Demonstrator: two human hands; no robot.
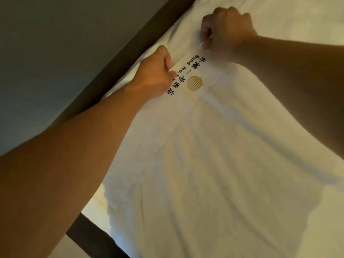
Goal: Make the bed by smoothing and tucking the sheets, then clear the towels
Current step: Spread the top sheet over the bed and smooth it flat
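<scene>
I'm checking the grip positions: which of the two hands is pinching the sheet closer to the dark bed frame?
The left hand: it pinches the white sheet right beside the dark bed frame. The right hand grips farther in, beyond the printed logo.

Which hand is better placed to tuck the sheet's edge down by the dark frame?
Left, probably. The left hand pinches the sheet right beside the dark bed frame; the right hand grips it farther in.

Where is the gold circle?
In the head view, the gold circle sits on the white sheet, just right of the left hand, below the right hand.
</scene>
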